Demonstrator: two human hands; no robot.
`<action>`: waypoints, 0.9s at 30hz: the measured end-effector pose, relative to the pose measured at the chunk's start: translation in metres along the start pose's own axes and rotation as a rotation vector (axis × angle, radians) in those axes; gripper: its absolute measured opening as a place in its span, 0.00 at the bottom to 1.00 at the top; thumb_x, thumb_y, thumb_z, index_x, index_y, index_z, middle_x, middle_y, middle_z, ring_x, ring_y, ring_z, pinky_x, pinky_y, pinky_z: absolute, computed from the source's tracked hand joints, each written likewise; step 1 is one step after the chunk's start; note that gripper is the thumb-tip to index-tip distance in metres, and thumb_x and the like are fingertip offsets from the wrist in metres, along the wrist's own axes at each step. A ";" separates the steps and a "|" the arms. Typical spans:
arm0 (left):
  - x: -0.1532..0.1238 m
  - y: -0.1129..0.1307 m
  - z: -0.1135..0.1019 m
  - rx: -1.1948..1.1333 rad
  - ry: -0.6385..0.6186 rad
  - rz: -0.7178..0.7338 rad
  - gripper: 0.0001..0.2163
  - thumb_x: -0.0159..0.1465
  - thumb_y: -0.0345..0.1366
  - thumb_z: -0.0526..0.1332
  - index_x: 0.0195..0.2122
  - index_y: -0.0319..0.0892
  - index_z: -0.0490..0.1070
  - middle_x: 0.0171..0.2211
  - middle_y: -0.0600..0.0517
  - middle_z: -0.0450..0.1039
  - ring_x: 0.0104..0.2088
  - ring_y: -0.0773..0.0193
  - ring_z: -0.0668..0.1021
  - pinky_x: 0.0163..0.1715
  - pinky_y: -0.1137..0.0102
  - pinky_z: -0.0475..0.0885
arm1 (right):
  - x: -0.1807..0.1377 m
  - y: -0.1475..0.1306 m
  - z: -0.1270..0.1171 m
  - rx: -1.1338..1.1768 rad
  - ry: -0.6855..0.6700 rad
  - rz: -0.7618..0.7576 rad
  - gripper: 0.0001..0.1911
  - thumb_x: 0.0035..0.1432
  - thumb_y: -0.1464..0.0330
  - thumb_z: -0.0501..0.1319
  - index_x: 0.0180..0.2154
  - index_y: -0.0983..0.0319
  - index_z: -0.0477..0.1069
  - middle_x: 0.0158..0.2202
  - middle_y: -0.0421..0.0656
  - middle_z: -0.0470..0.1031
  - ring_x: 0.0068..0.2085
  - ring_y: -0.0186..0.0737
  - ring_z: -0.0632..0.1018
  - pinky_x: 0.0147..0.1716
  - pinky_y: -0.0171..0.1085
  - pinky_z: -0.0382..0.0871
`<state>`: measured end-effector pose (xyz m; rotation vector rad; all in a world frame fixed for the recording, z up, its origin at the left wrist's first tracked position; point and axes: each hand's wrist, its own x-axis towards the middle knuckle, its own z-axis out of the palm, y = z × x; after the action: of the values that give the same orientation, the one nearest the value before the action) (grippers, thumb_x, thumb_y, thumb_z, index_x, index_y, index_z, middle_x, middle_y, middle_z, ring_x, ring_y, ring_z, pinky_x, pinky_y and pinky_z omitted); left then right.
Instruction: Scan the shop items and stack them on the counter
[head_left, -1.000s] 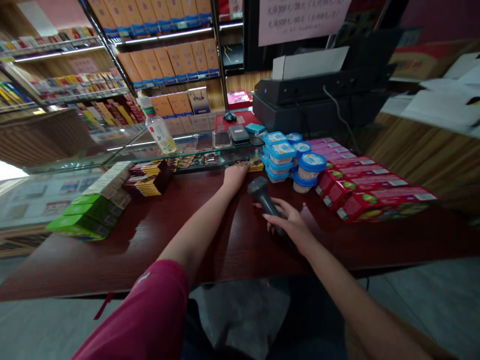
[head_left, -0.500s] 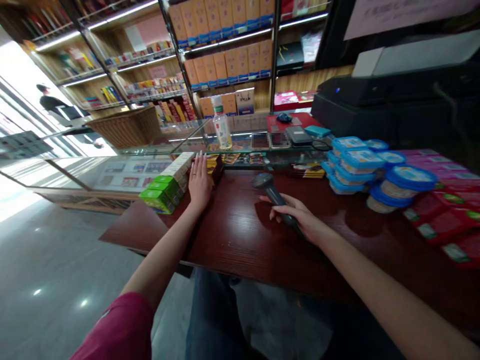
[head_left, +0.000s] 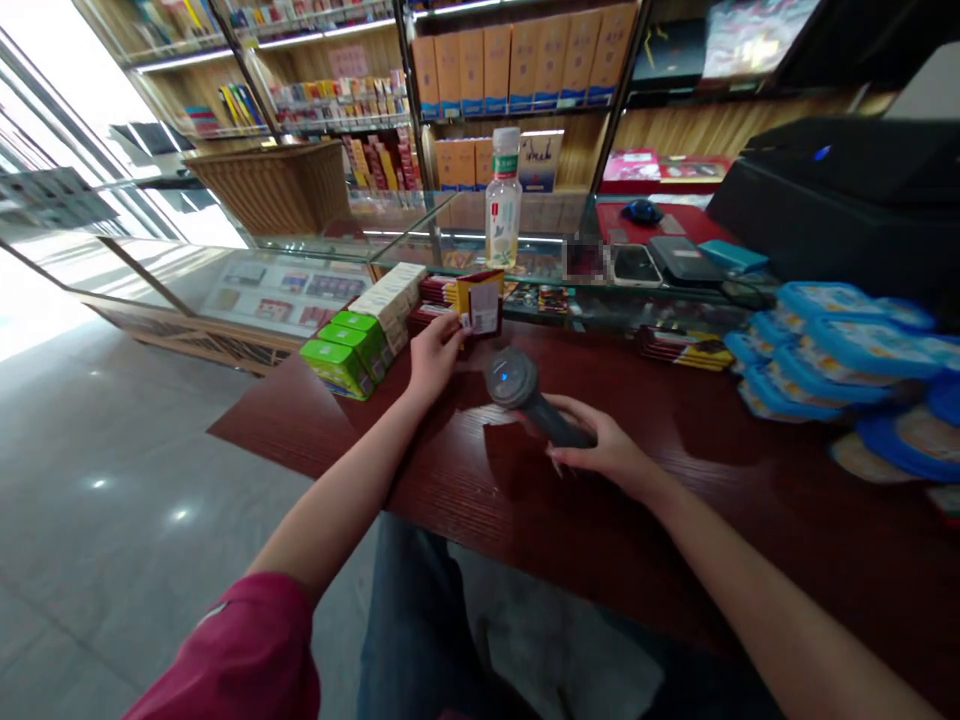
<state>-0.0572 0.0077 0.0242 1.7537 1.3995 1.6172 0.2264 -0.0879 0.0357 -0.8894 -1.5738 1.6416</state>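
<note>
My left hand (head_left: 435,350) grips a small yellow and dark red packet (head_left: 481,303) and holds it upright above the dark red counter (head_left: 645,520), its label side turned toward me. My right hand (head_left: 604,450) is closed round the handle of a grey handheld barcode scanner (head_left: 525,392). The scanner's head, with a small blue light, sits just below and right of the packet. Behind my left hand lies a stack of similar dark packets (head_left: 433,296), beside green boxes (head_left: 349,352) and pale boxes (head_left: 391,293).
A glass display case (head_left: 315,262) runs along the back with a drink bottle (head_left: 503,198), phones (head_left: 636,264) and a card reader on it. Blue-lidded tubs (head_left: 832,335) are piled at the right. A black register unit (head_left: 840,200) stands behind them. Shelves of goods line the wall.
My left hand moved from the far middle of the counter to the packet stack at the left and lifted one packet upright. The scanner head swung toward it. The view turned left.
</note>
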 end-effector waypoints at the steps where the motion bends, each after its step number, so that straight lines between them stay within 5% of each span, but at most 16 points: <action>1: 0.000 -0.002 0.004 -0.105 -0.031 -0.057 0.17 0.65 0.35 0.65 0.54 0.39 0.78 0.52 0.45 0.82 0.53 0.53 0.83 0.56 0.60 0.76 | 0.001 0.000 0.001 -0.013 -0.015 0.002 0.36 0.46 0.66 0.76 0.58 0.57 0.74 0.54 0.49 0.81 0.52 0.53 0.82 0.45 0.45 0.79; 8: -0.002 -0.014 0.016 -0.398 -0.218 -0.326 0.20 0.59 0.42 0.71 0.50 0.38 0.81 0.45 0.47 0.84 0.44 0.55 0.84 0.47 0.62 0.79 | 0.001 0.001 0.000 -0.051 0.024 0.000 0.37 0.48 0.66 0.76 0.60 0.57 0.73 0.56 0.50 0.80 0.50 0.53 0.83 0.46 0.47 0.80; 13: -0.004 -0.013 0.018 -0.393 -0.225 -0.310 0.18 0.58 0.42 0.71 0.45 0.36 0.83 0.37 0.48 0.84 0.37 0.60 0.82 0.41 0.68 0.77 | 0.001 0.003 -0.004 -0.084 -0.022 -0.007 0.36 0.48 0.66 0.75 0.59 0.58 0.71 0.54 0.50 0.81 0.51 0.52 0.83 0.47 0.45 0.79; 18: -0.003 -0.013 0.016 -0.398 -0.232 -0.315 0.18 0.58 0.41 0.72 0.47 0.37 0.82 0.42 0.47 0.85 0.42 0.56 0.84 0.46 0.64 0.78 | 0.000 0.002 -0.002 -0.007 0.022 0.005 0.37 0.48 0.65 0.76 0.60 0.58 0.70 0.54 0.51 0.81 0.33 0.41 0.83 0.31 0.39 0.77; 23: -0.011 0.005 0.022 -0.194 -0.200 -0.176 0.15 0.61 0.37 0.70 0.48 0.38 0.80 0.45 0.45 0.84 0.46 0.54 0.85 0.50 0.63 0.78 | -0.010 0.001 -0.014 0.120 0.242 -0.105 0.32 0.50 0.62 0.74 0.56 0.58 0.72 0.57 0.54 0.79 0.24 0.34 0.76 0.21 0.36 0.67; 27: -0.020 0.042 0.059 0.251 -0.279 0.080 0.11 0.67 0.36 0.65 0.50 0.48 0.81 0.46 0.49 0.84 0.47 0.55 0.85 0.49 0.66 0.77 | -0.038 0.005 -0.045 0.185 0.523 -0.178 0.25 0.50 0.62 0.74 0.50 0.59 0.74 0.54 0.51 0.80 0.23 0.31 0.74 0.20 0.35 0.66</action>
<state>0.0158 -0.0073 0.0316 2.1071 1.4605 1.2137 0.2853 -0.0966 0.0297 -0.9527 -1.0887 1.2710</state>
